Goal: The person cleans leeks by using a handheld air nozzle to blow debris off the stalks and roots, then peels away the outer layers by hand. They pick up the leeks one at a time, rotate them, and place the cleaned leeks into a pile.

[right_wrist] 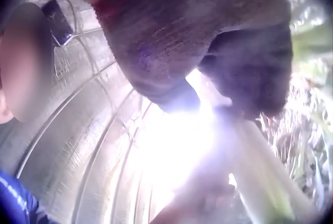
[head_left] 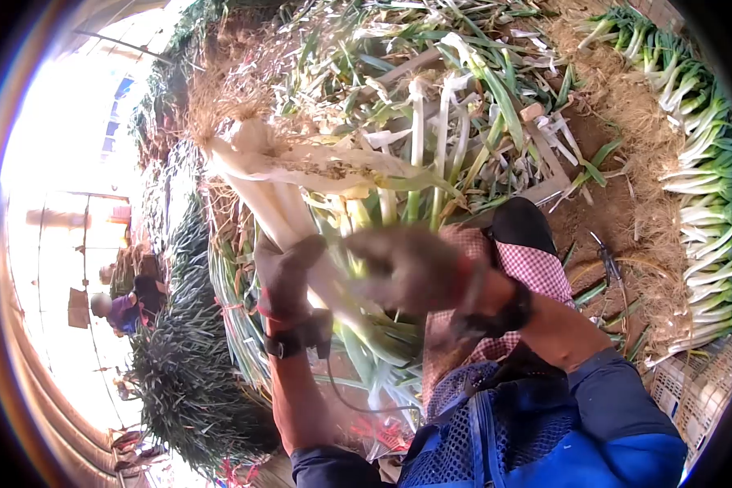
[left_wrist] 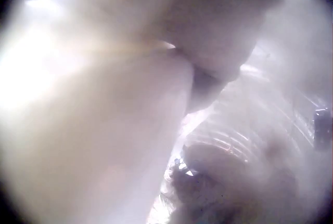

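Note:
In the head view my gloved left hand (head_left: 291, 275) grips a pair of thick leeks (head_left: 260, 191) around their white stalks. Their bushy roots point up and away, and the green leaves trail down toward my lap. A loose, browned outer leaf (head_left: 342, 168) hangs off them to the right. My gloved right hand (head_left: 407, 268), blurred, is close beside the stalks. The right wrist view shows its fingers (right_wrist: 250, 73) curled above a pale stalk (right_wrist: 270, 177); I cannot tell whether they pinch anything. Pale, hazy shapes fill most of the left wrist view.
Stripped leaves (head_left: 480, 89) pile up ahead, around a wooden frame (head_left: 549, 159). Trimmed leeks (head_left: 703, 211) line the right side, beside a pale crate (head_left: 708, 374). Dark green bundles (head_left: 195, 366) are heaped at left, with another person (head_left: 130, 305) beyond. A tool (head_left: 606, 256) lies on the ground.

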### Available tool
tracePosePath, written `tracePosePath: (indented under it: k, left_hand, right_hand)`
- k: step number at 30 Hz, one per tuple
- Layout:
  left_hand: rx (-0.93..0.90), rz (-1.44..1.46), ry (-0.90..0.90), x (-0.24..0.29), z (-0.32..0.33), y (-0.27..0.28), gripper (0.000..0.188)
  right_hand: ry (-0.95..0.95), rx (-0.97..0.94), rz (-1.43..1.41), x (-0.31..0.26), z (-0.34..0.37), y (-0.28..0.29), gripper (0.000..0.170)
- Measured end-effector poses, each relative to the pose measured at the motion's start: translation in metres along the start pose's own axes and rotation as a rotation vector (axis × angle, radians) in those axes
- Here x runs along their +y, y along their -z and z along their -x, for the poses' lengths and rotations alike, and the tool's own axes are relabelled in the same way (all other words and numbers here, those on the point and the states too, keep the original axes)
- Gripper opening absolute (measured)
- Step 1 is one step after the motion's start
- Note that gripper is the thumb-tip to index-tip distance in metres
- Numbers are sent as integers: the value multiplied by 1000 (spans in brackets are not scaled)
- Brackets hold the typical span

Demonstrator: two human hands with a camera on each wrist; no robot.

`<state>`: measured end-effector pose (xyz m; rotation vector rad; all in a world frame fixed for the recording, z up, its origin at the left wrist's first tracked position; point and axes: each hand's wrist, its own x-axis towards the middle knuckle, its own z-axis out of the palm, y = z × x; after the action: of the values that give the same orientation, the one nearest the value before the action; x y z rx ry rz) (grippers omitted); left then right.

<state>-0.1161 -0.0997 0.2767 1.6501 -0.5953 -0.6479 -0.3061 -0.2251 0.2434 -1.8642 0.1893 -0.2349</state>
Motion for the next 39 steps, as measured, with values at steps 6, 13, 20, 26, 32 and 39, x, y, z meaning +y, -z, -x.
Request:
tracePosePath:
  k: [6,13,20,26,32,39]
  left_hand:
    - [-157,-76,24,2,9,-26,45]
    - [-338,-61,65,-8,6,-58,46]
    - [-399,-165,161,-5,10,-49,41]
    - [-458,-381,129,-13,24,-27,22]
    - [-467,119,190,-19,54,28,68]
    - [-367,293,225,-33,64,72,79]
  right_hand:
    - [329,714,611,6,-57,45,76]
    - [-65,337,541,26,-70,48,49]
    - [180,583,780,87,-78,72,28]
    - [-150,741,1079,48,-103,218,40]
    - [-120,1062,1118,154,-87,346,32]
    - [629,528,861,92,-80,244,28]
